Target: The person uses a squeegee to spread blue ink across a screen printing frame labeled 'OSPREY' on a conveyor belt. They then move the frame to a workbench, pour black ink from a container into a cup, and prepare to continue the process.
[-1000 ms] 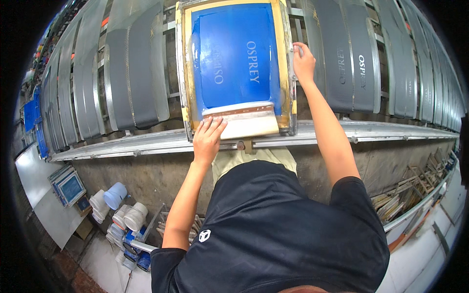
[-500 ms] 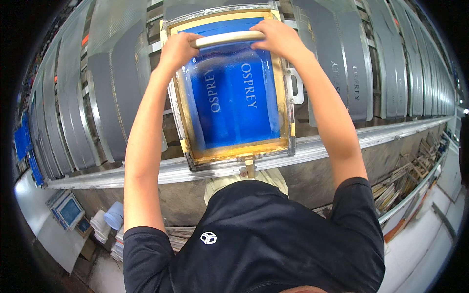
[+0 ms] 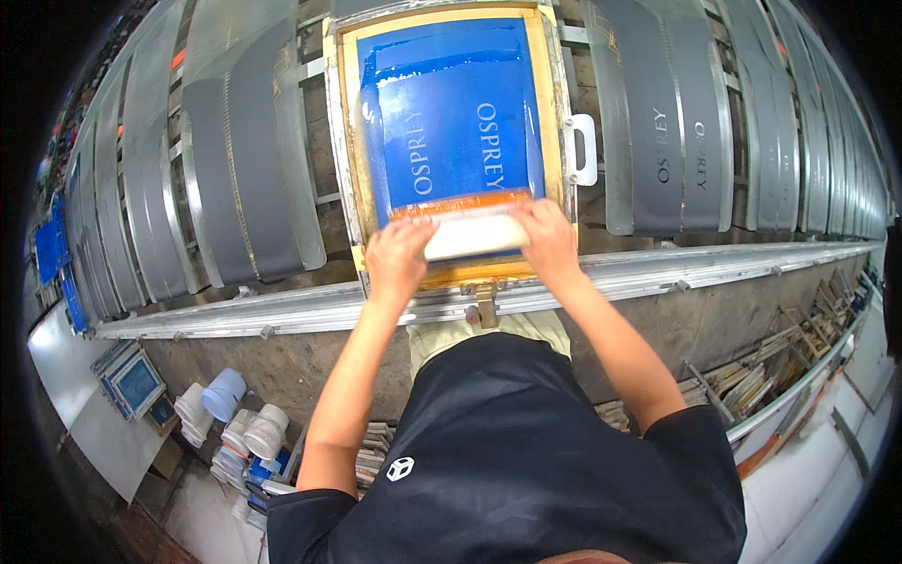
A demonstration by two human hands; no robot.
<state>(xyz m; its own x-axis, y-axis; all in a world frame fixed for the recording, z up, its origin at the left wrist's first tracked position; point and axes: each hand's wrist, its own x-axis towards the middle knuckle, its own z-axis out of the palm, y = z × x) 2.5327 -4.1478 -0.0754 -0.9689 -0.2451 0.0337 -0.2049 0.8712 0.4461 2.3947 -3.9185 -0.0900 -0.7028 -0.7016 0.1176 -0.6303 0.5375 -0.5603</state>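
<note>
A squeegee (image 3: 474, 235) with a pale handle and an orange blade lies crosswise near the close end of a framed printing screen (image 3: 552, 103). My left hand (image 3: 399, 254) is closed on the handle's left end, and my right hand (image 3: 547, 237) grips its right end. The screen's blue mesh (image 3: 451, 122) carries two columns of lettering. A wet-looking band of ink (image 3: 451, 64) crosses its far part. The handle is slightly blurred. Beneath the squeegee, part of the mesh is hidden.
Dark grey fabric pieces (image 3: 230, 179) on boards line both sides of the screen, some printed (image 3: 672, 150). A metal rail (image 3: 658, 266) runs along the near edge. White buckets (image 3: 266, 430) stand at lower left; stacked wooden strips (image 3: 752, 362) lie at lower right.
Both my hands have drawn the squeegee from the far end of the screen toward me. More of the far mesh now shows, and the orange blade has come into sight.
</note>
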